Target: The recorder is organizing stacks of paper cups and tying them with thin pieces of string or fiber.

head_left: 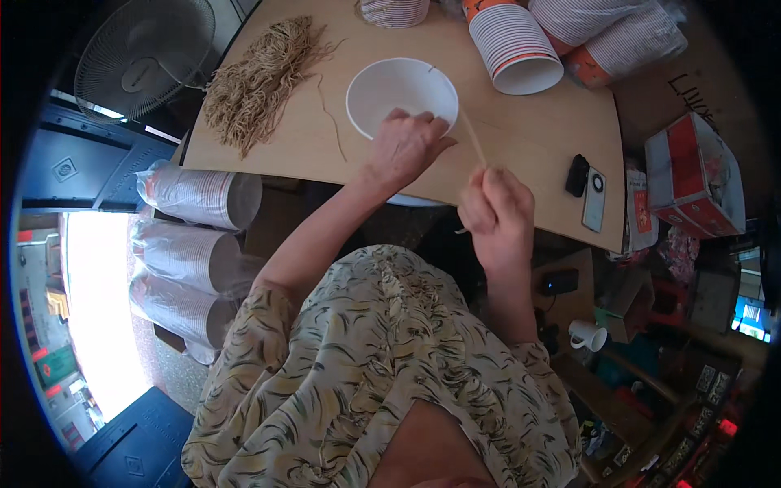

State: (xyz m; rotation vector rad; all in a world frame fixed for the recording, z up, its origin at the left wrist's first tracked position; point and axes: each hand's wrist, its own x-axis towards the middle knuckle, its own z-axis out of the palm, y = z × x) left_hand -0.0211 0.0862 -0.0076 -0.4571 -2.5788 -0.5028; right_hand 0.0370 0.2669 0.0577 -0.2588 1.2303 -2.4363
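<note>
A white paper bowl (pixel 381 85) sits on the wooden table in front of me, its opening up. My left hand (pixel 405 145) is closed at its near right rim, fingers curled over the edge; the fingertips are partly hidden. To the right of the bowl, beyond the table's near edge, my right hand (pixel 498 203) is closed in a pinch on a tan paper cord (pixel 472 137). The cord runs taut from this hand up toward the bowl's right side. A small dark nick or strand shows on the bowl's far right rim.
A heap of twisted tan cords (pixel 256 85) lies at the table's left, with one loose cord (pixel 332 122) beside the bowl. Stacked bowls (pixel 521 49) lie at the back right. A phone (pixel 595 199) rests near the right edge. Bagged bowls (pixel 183 259) stand left below; a fan (pixel 145 61) is beyond.
</note>
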